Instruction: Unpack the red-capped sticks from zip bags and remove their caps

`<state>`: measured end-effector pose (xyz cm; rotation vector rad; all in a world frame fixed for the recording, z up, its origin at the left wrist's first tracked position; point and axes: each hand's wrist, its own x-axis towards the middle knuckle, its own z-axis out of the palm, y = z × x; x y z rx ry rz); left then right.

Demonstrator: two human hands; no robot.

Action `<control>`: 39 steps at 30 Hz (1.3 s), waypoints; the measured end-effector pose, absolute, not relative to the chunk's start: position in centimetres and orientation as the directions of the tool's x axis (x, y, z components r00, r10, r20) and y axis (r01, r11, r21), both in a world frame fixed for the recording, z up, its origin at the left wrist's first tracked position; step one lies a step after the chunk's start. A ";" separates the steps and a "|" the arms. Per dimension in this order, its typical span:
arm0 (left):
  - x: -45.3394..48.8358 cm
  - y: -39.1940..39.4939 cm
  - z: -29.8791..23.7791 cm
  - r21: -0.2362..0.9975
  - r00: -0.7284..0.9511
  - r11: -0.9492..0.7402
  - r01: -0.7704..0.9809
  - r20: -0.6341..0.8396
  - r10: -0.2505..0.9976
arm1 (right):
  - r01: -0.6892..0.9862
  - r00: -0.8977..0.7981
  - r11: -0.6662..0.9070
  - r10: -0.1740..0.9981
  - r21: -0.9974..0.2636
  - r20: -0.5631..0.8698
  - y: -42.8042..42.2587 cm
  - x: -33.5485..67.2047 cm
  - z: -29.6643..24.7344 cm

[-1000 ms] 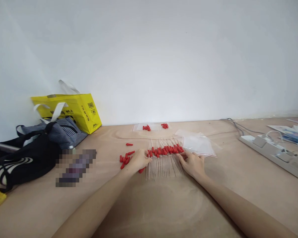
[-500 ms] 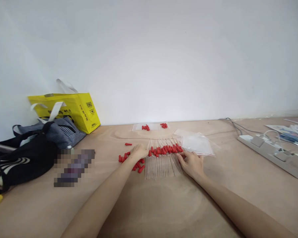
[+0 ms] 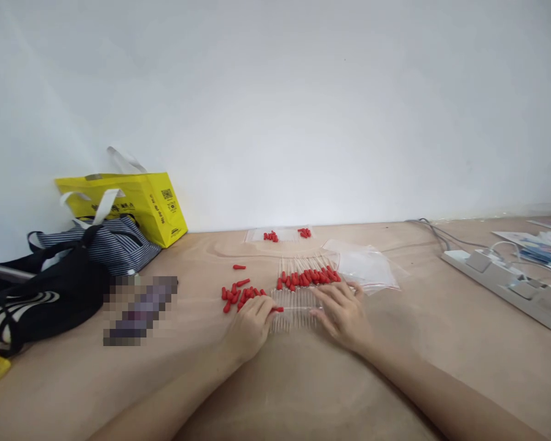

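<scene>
A row of thin clear tubes [image 3: 298,297] lies on the wooden table [image 3: 303,380], most with red caps [image 3: 308,277] at their far ends. My left hand [image 3: 248,324] rests at the row's near left corner, fingers curled against the tubes with a red cap at the fingertips. My right hand [image 3: 340,312] lies on the row's near right part, fingers spread and pressing down. A loose pile of red caps [image 3: 237,295] sits just left of the tubes.
Clear plastic bags [image 3: 367,266] lie right of the tubes; another bag with a few red caps [image 3: 280,234] is by the wall. A yellow bag [image 3: 133,202] and dark bags [image 3: 50,282] stand at left. A power strip [image 3: 509,285] and papers lie at right.
Both hands have drawn back toward me, from the capped far ends of the tubes to their near ends. The left hand left the loose caps behind it.
</scene>
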<state>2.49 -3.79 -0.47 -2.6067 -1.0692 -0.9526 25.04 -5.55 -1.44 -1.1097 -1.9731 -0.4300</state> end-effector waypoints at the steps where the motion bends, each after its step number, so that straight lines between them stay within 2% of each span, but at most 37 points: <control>1: 2.7 -4.2 -0.7 0.052 0.550 -0.744 0.666 0.639 0.537 | 0.805 -0.327 0.589 0.536 -0.067 0.778 -5.8 24.6 -1.5; 5: 3.5 -5.0 -1.0 -0.003 0.567 -0.773 0.634 0.681 0.462 | 0.753 -0.423 0.658 0.501 -0.015 0.755 -6.1 23.4 -2.4; 11: 3.6 -4.5 -1.2 -0.023 0.579 -0.790 0.612 0.693 0.429 | 0.726 -0.482 0.687 0.480 0.027 0.734 -6.2 23.1 -2.9; 20: 3.1 -4.4 -1.3 -0.125 0.648 -0.812 0.570 0.676 0.351 | 0.644 -0.470 0.764 0.446 -0.050 0.761 -6.5 23.2 -2.2; 25: 2.5 -4.6 -0.9 -0.136 0.652 -0.830 0.541 0.692 0.311 | 0.622 -0.454 0.778 0.453 -0.091 0.767 -6.6 23.6 -2.5; 29: 1.5 -4.6 -0.8 -0.034 0.564 -0.804 0.594 0.730 0.386 | 0.685 -0.342 0.707 0.527 -0.178 0.778 -6.3 24.7 -2.9; 33: 0.8 -3.9 -0.4 0.180 0.437 -0.761 0.623 0.727 0.530 | 0.756 -0.270 0.618 0.596 -0.217 0.757 -5.8 25.2 -3.5; 39: -2.4 -1.1 0.4 0.433 0.092 -0.453 0.779 0.636 0.766 | 0.833 -0.134 0.471 0.680 -0.290 0.721 -4.9 24.9 -3.9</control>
